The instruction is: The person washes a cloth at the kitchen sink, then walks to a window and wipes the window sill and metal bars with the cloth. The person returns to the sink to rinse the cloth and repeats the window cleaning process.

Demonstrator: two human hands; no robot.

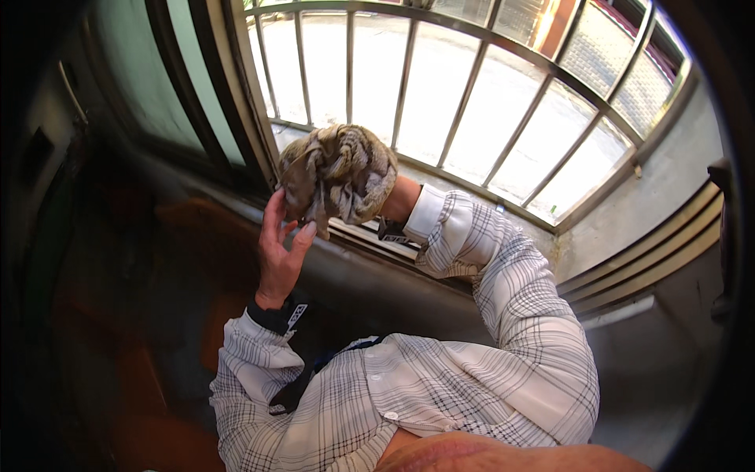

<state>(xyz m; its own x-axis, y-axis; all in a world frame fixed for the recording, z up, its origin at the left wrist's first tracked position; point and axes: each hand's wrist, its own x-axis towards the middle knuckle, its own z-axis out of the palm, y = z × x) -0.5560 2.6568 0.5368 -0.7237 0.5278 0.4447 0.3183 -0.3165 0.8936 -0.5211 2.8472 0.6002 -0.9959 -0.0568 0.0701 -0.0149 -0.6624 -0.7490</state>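
Observation:
A bunched, dirty grey-brown cloth rag [339,174] is held up in front of the window opening. My right hand [403,197] reaches it from the right and has hold of it; only the wrist shows, while the folds hide the fingers. On the rag's lower left side is my left hand [279,251], fingers and thumb spread apart. Its fingertips are at the cloth's edge, and the thumb is beside a hanging corner. Below the rag runs the metal window track [368,236], partly covered by it and by my right forearm.
Metal bars [407,82] close off the window opening, with bright paving outside. At left stand sliding window panes [206,82] in dark frames. A grey wall [672,171] with ribbed trim [655,242] is at right. Brown-orange shapes show in the dark area lower left.

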